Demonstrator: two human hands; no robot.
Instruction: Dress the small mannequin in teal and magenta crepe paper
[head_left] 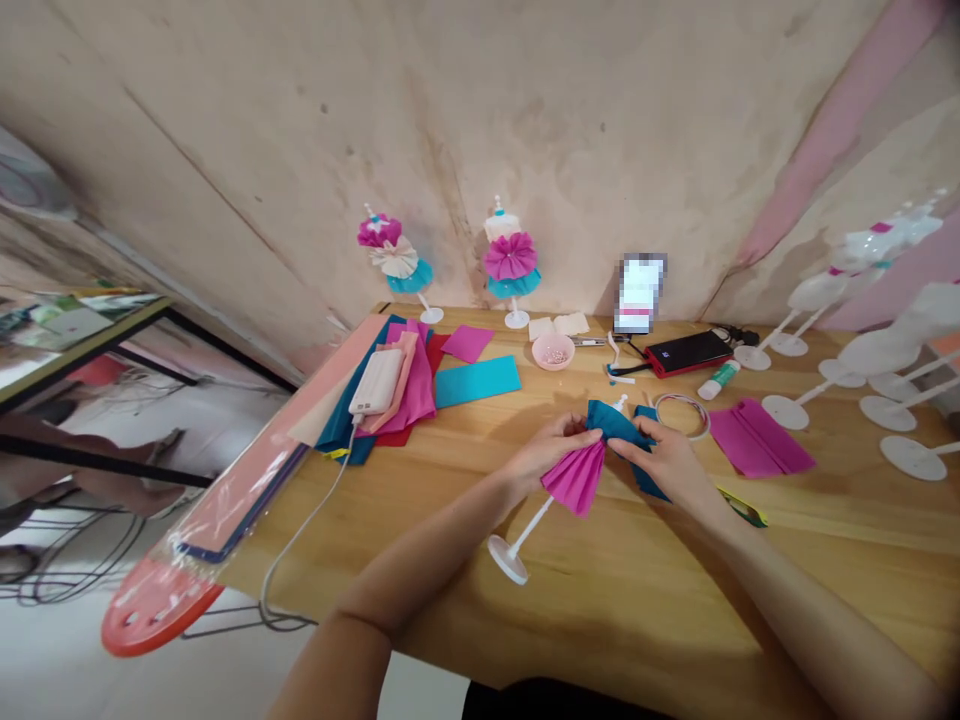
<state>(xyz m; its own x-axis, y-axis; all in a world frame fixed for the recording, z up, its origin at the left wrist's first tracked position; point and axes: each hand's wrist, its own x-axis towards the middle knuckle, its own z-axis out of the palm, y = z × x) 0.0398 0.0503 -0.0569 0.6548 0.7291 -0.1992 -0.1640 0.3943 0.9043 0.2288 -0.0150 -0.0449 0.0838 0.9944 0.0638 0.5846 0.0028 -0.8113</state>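
Observation:
A small white dress stand [510, 558] leans over the wooden table, its round base toward me and its knob pointing away. Pleated magenta paper [576, 478] flares around its lower part, and dark teal paper [609, 420] wraps the upper part. My left hand [551, 447] pinches the stand and papers at the waist from the left. From the right, my right hand [664, 460] has its fingers closed on the teal paper. Another piece of teal paper [651, 482] hangs or lies beneath my right hand; whether it joins the wrapped part is hidden.
Two decorated stands [511, 262] [394, 262] are at the back. Coloured papers and a power bank [376, 380] lie left, a bead bowl [553, 352] behind. A phone [639, 293], glue stick [718, 380], magenta paper [759, 440], cutter [742, 507] and several white stands [784, 412] are right.

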